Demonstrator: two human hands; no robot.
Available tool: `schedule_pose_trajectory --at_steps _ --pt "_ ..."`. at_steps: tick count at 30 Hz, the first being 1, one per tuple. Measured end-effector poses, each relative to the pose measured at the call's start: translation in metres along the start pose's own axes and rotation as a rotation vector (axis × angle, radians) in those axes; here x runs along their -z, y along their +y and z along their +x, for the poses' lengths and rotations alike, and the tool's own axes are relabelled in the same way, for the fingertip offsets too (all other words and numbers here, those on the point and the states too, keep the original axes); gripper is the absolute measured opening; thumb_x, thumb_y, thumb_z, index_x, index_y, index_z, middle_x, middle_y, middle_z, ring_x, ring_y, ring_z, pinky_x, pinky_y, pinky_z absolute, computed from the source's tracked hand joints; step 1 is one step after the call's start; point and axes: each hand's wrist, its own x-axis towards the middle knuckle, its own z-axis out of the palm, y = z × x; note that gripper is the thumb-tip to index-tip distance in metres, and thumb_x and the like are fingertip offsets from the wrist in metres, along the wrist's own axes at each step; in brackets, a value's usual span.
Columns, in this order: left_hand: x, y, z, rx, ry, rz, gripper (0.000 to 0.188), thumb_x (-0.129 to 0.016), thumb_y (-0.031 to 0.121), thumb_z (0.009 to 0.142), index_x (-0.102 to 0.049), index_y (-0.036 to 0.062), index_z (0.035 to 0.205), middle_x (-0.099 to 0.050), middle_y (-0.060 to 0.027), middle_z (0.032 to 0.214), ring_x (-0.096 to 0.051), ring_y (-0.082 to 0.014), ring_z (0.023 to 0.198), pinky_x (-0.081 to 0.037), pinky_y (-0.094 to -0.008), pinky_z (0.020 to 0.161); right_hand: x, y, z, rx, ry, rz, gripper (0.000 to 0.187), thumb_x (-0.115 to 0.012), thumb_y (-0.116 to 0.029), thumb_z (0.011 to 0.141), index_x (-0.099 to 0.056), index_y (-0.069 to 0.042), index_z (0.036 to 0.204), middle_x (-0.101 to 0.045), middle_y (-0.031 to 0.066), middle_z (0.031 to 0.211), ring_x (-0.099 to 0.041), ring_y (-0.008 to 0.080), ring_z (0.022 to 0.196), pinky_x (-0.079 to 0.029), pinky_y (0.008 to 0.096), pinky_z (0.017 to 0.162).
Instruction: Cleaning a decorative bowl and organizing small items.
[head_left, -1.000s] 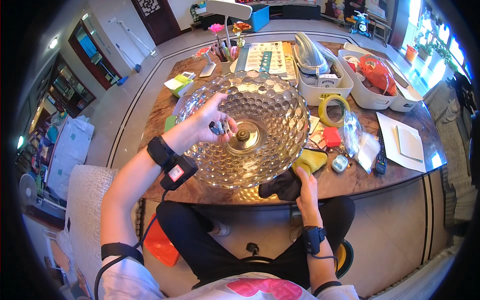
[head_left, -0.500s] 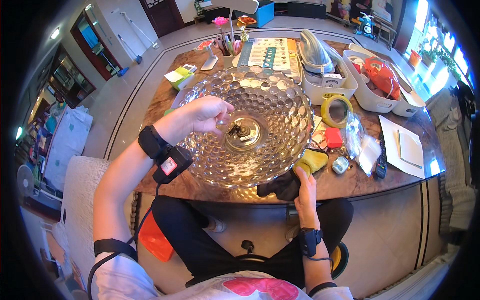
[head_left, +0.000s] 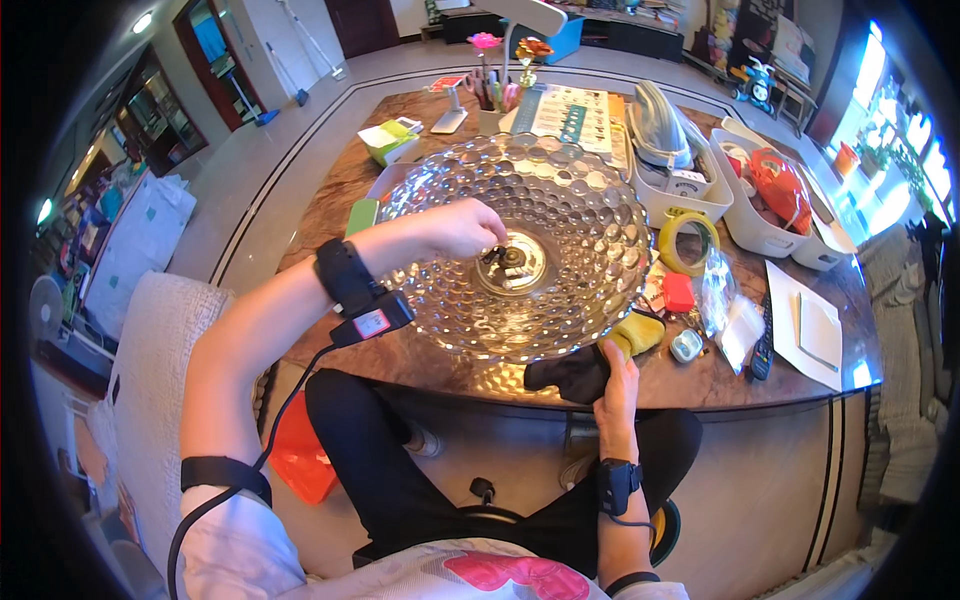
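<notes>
A large clear glass bowl with a bubbled wall and scalloped rim stands on the table in front of me. My left hand reaches over its left side, fingers curled together just above the round centre. A small dark piece shows right under those fingertips, too small to name; dark and metallic bits appear in the bowl's centre. Below the bowl's right rim, my right hand grips a black and yellow cloth. Its yellow part sticks out past the thumb, and the black part hangs to the left at the table edge.
Right of the bowl lie a yellow tape roll, a red piece, a small clear case, plastic bags and a remote control. Two white bins stand behind them. A pen holder and papers sit at the back.
My left hand has moved inward to the bowl's centre, its fingers now drawn together and lower. The right hand still holds the cloth near the rim. The whole view has shifted slightly.
</notes>
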Motion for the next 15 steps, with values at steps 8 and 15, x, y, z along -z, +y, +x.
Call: schedule_pose_trajectory --at_steps 8,15 --pt "0.049 0.000 -0.076 -0.286 0.149 -0.586 0.033 -0.041 0.015 0.092 -0.043 0.0005 0.122 -0.052 -0.0164 0.113 -0.058 -0.0230 0.097 -0.051 -0.0330 0.080 0.001 -0.002 0.001 -0.026 -0.008 -0.107 0.022 -0.055 -0.017 0.083 -0.059 0.000 0.096 -0.060 0.0059 0.089 -0.058 0.0146 0.080 -0.047 0.0264 0.072" --pt "-0.011 -0.106 -0.150 -0.123 0.781 -0.675 0.043 -0.034 -0.010 0.076 -0.043 0.0043 0.116 -0.047 -0.0107 0.113 -0.050 -0.0212 0.105 -0.047 -0.0328 0.083 0.009 0.000 0.002 0.030 -0.039 0.065 0.026 -0.047 -0.021 0.087 -0.054 -0.003 0.105 -0.058 0.0051 0.099 -0.056 0.0162 0.092 -0.044 0.0300 0.085"
